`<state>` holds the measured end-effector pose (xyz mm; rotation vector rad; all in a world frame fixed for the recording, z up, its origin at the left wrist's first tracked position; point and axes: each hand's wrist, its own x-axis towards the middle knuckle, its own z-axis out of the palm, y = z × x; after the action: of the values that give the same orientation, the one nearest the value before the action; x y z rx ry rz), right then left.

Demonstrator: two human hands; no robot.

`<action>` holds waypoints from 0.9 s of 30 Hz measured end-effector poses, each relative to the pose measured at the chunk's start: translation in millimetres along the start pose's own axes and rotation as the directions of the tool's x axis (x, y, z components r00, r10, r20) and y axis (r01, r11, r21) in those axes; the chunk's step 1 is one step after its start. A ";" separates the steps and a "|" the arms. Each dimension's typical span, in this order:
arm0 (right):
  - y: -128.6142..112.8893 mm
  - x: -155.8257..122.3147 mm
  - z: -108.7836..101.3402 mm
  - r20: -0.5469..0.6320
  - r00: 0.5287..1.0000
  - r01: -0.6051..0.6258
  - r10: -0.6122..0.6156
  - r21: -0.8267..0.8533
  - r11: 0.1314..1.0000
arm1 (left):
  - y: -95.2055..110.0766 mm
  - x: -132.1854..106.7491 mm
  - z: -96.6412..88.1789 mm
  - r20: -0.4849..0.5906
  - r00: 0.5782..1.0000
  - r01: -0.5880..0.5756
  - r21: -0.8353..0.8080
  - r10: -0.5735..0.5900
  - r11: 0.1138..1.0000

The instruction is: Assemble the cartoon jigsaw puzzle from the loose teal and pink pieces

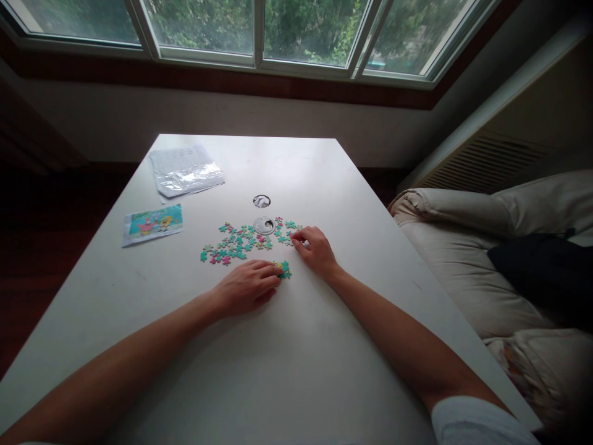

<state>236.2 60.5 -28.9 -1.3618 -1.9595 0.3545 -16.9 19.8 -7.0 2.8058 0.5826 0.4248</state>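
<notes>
Puzzle pieces against left hand

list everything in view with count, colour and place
table: 1, white, centre
puzzle pieces: many, mostly teal, table's middle
piece cluster: 1, green and yellow, nearer than pieces
round items: 2, grey and white, table's middle
cartoon picture: 1, multicoloured, table's left
plastic bag: 1, clear, table's far left
window: 1, white frame, behind table
sofa: 1, cream, right
dark cloth: 1, black, on sofa
vented panel: 1, greyish, behind sofa
left hand: 1, bare, at cluster
right hand: 1, bare, by pieces
</notes>
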 end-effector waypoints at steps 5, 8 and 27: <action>-0.8 -1.2 1.8 0.032 0.999 0.030 -0.028 -0.072 0.997 | -0.2 -0.2 -0.9 -0.007 1.000 -0.001 -0.016 0.001 1.000; -0.8 -2.0 4.0 0.077 0.995 0.076 -0.068 -0.116 0.990 | 0.0 -0.3 -0.9 -0.009 1.000 -0.002 -0.020 0.002 1.000; 4.7 -3.2 5.4 0.172 0.970 0.197 -0.173 -0.132 0.971 | 0.3 0.5 -1.4 0.033 0.999 -0.024 -0.040 0.026 0.999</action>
<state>236.4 60.4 -36.8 -1.2598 -2.2653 0.2381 -16.9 20.0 -5.5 2.7793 0.5268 0.3893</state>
